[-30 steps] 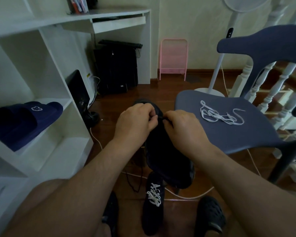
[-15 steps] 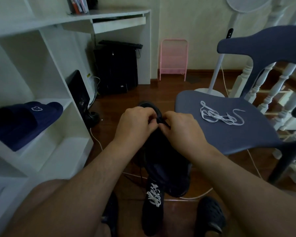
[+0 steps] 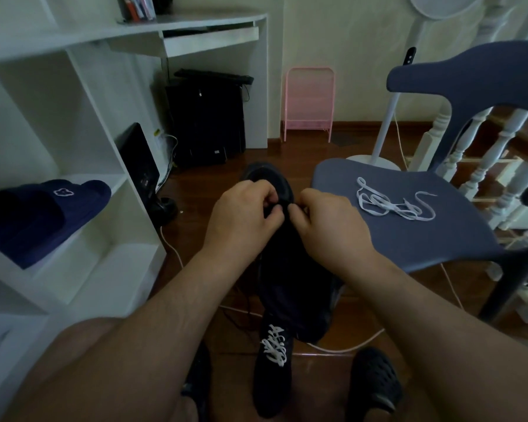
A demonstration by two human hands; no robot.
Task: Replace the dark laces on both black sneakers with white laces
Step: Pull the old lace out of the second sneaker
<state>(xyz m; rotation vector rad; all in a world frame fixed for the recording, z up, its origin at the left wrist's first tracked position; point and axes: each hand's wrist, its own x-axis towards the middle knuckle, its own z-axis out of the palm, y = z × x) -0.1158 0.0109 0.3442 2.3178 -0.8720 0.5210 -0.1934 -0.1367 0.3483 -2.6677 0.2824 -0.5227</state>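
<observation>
Head view shows left hand point(image 3: 241, 217) and right hand point(image 3: 326, 223) pinching at dark lacing on the raised black sneaker point(image 3: 290, 275), likely stripping it, with the white lace point(image 3: 393, 205) waiting right of the grip on the chair point(image 3: 439, 239).

**One head-worn camera, aimed forward and down**

The scene is seen through a single wide-angle view from the person's head, tilted toward the floor point(image 3: 287, 147). Both forearms are framed rising from the lower corners, close to the lens. A white shelf unit point(image 3: 83, 123) is caught at the left edge, a blue chair point(image 3: 409, 239) at the right. Straight lines are bowed toward the margins. No second view is given.
</observation>
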